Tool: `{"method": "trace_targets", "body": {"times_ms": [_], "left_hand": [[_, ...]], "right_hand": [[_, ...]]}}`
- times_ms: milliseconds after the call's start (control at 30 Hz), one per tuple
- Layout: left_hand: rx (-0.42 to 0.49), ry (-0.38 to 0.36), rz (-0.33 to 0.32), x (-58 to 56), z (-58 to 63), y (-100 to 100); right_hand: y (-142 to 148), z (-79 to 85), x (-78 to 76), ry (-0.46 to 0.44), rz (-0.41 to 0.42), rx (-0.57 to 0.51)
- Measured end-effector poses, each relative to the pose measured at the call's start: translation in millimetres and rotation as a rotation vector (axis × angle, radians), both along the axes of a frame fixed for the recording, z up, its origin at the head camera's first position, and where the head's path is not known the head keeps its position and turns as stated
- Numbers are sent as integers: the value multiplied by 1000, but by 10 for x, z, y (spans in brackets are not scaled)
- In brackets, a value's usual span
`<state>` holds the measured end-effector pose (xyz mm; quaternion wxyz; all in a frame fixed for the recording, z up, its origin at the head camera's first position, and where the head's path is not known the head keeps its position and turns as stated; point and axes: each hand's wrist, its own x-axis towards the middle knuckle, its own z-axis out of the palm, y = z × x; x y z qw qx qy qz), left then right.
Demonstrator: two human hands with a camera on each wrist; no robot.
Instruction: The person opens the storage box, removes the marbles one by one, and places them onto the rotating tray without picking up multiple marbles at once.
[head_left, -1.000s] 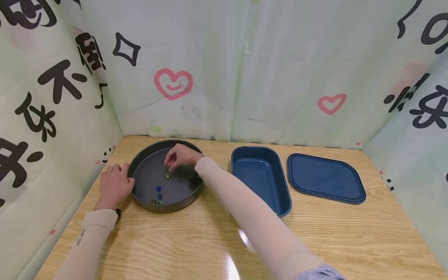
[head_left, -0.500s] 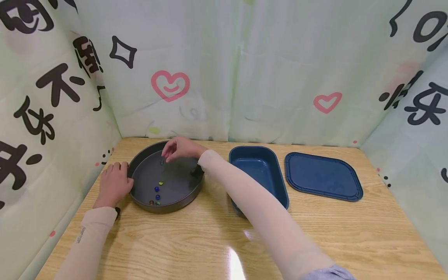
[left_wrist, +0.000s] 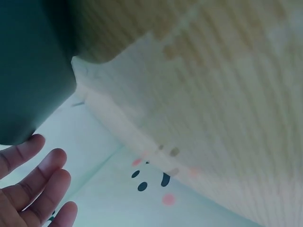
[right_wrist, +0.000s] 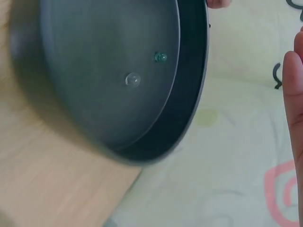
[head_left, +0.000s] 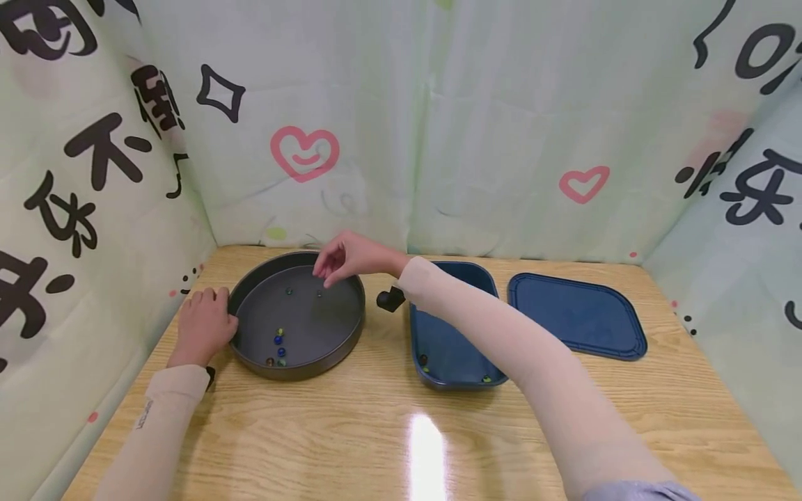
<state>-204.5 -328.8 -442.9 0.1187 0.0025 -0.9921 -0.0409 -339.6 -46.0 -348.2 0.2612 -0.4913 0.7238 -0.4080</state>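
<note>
A round dark grey pan [head_left: 301, 365] stands at the left of the table with several marbles in it. My left hand [head_left: 203, 325] holds its left rim, thumb over the edge; in the left wrist view the fingers [left_wrist: 47, 165] lie beside the outer wall. My right hand [head_left: 351, 259] hovers over the pan's right side, fingers bent, thumb and fingertips slightly apart with nothing visible between them. Below it lies a clear marble [right_wrist: 133, 79], with a green marble [right_wrist: 161, 57] close by. Yellow [head_left: 280, 332] and blue marbles [head_left: 281, 352] sit near the front wall.
A blue rectangular container [head_left: 451, 351] right of the pan holds several marbles at its near end; my right forearm crosses above it. Its flat blue lid [head_left: 576, 316] lies farther right. A printed curtain [head_left: 388, 125] encloses the table [head_left: 301, 431].
My right hand has lifted and moved right across the pan, uncovering the clear marble. The yellow marble has rolled toward the front-left. My left hand has stayed at the rim.
</note>
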Motion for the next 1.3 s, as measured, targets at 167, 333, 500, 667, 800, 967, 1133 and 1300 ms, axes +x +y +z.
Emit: {"method": "trace_targets", "body": {"times_ms": [167, 333, 500, 667, 800, 967, 1133, 1300], "left_hand": [[21, 10, 10, 11, -23, 6], [36, 32, 3, 24, -41, 20], [49, 63, 2, 29, -36, 28], [53, 53, 5, 37, -32, 32], [52, 46, 5, 38, -27, 40], [55, 39, 14, 52, -14, 21], [59, 35, 18, 60, 1, 24], [58, 4, 15, 56, 14, 37]], "right_hand": [[266, 73, 70, 17, 73, 30], [593, 77, 162, 31, 135, 72], [919, -17, 200, 33, 138, 137], [1187, -151, 212, 7, 136, 184], [1316, -253, 212, 16, 125, 230], [1324, -387, 216, 29, 162, 258], [1296, -475, 229, 30, 188, 277], [1317, -488, 231, 14, 184, 290]]}}
